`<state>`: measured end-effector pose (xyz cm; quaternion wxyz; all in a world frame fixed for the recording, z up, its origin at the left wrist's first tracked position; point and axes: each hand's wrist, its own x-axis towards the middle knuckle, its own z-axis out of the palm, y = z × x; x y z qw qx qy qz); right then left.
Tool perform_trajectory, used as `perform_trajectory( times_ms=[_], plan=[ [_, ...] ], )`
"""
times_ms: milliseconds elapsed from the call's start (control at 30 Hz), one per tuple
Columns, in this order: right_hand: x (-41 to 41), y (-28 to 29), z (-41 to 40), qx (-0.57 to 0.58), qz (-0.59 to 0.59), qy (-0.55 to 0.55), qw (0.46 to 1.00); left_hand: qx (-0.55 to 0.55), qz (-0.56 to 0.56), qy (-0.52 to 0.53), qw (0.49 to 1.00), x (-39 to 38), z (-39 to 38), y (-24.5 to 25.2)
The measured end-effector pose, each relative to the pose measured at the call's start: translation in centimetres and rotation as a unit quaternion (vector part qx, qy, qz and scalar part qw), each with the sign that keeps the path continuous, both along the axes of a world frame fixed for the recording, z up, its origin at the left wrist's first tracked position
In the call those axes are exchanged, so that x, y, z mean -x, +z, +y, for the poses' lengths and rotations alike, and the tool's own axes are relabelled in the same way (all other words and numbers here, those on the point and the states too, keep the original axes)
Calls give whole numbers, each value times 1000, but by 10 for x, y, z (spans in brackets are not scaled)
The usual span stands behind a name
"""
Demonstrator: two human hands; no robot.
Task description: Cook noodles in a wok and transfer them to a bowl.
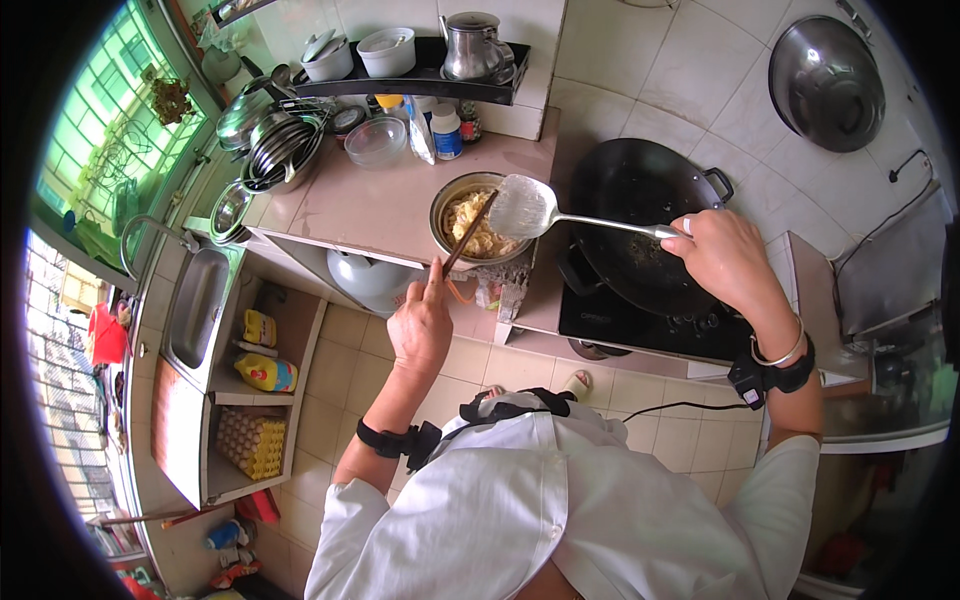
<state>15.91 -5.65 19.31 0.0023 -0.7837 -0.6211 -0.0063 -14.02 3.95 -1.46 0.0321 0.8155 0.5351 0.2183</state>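
My left hand (421, 319) grips dark wooden chopsticks (471, 232), their far ends reaching over a metal bowl (439, 199) on the counter's edge. Yellowish, lumpy food, like scrambled egg, fills the bowl. In my right hand (720, 259) is the handle of a metal wok spatula (523, 206); its whitish-smeared blade is above the bowl's right side, by the chopstick tips. Whether blade and chopsticks touch, I cannot tell. Beneath the spatula handle and my right hand, a black two-handled wok (630, 187) sits on the black gas hob (600, 322), with small dark bits inside.
Behind the bowl stand a clear glass bowl (376, 142), a white bottle with a blue label (446, 133) and stacked metal pans (281, 150). A black shelf (405, 84) above holds a metal kettle (471, 46). A sink (199, 307) is at left; a large metal bowl (827, 82) hangs upper right.
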Motion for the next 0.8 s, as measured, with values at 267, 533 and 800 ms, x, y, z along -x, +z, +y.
perform_trajectory(
  times_ms=[267, 533, 800],
  plan=[
    [3, 0, -2, 7, -5, 7, 1000, 4, 6, 10, 1000, -14, 7, 2],
    [0, -5, -4, -15, 2, -9, 1000, 26, -7, 52, 998, -4, 17, -2],
    [-20, -54, -15, -286, -55, 78, 954, 5, -182, 3, 983, 8, 11, 33]
  ],
)
